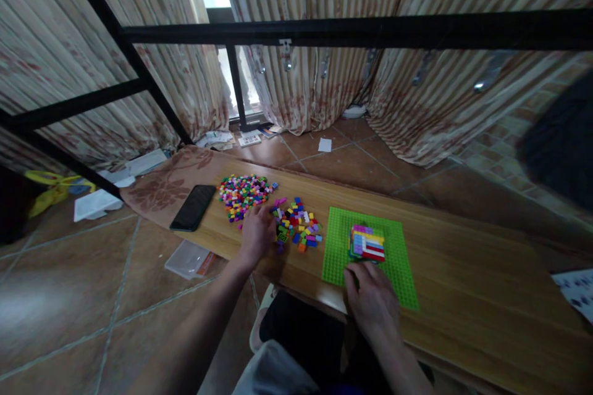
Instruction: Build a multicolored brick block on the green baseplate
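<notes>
My left hand (258,231) is over the wooden table between two heaps of toy bricks. Its fingers are bent and loosely apart, and the tips are partly hidden among the bricks. A dense pile of small bricks (243,193) lies beyond it, and a looser spread of bricks (300,222) is to its right. My right hand (372,299) rests over the near edge of the green baseplate (336,237). Its thumb stands apart from the curved fingers, which are close to the near side of a layered multicoloured brick build (368,244) on the plate.
A black phone (193,207) lies on the table (467,271) at the left, partly over a brown cloth (162,188). Below it, a clear plastic packet (189,259) is on the tiled floor. A black metal frame (324,31) crosses in front of striped curtains.
</notes>
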The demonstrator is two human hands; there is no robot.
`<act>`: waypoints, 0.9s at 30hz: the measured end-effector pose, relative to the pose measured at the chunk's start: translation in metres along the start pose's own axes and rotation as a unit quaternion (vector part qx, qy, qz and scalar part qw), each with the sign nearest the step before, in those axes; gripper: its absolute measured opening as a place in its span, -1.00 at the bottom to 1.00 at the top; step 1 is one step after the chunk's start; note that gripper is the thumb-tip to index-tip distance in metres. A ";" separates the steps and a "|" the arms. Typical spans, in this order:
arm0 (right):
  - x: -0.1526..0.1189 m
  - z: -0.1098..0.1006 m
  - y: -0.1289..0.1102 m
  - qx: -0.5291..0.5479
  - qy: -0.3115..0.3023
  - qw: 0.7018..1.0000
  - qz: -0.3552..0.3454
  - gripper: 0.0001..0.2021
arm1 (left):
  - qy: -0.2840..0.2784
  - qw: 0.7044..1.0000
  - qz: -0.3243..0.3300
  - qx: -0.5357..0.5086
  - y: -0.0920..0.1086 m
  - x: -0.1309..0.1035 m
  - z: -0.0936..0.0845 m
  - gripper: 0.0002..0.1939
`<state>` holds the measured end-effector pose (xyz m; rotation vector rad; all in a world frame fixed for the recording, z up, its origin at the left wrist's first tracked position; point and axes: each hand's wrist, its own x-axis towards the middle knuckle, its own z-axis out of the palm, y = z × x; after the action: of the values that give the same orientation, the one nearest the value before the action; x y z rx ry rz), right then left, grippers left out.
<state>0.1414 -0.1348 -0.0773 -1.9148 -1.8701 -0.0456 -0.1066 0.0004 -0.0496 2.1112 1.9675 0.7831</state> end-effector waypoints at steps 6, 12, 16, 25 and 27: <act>0.000 0.007 -0.010 0.076 0.048 0.996 -0.021 -0.76 | -0.080 0.990 0.062 0.099 0.000 0.024 0.000 -0.73; 0.027 0.019 -0.055 0.194 0.013 0.977 -0.085 -0.83 | -0.099 0.987 0.064 0.111 0.000 0.032 0.003 -0.77; 0.045 0.036 -0.070 0.175 -0.008 0.981 -0.086 -0.87 | -0.083 0.987 0.083 0.111 0.004 0.032 0.003 -0.76; 0.041 0.028 -0.067 0.219 0.036 0.973 -0.059 -0.82 | -0.061 0.991 0.107 0.046 0.006 0.028 0.002 -0.84; 0.039 0.019 -0.068 0.239 0.039 0.969 -0.051 -0.82 | -0.055 0.994 0.091 -0.005 0.009 0.027 -0.002 -0.89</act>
<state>0.0741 -0.0935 -0.0606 -1.4675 -1.7312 0.2699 -0.0993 0.0249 -0.0361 2.2994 1.7325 0.6850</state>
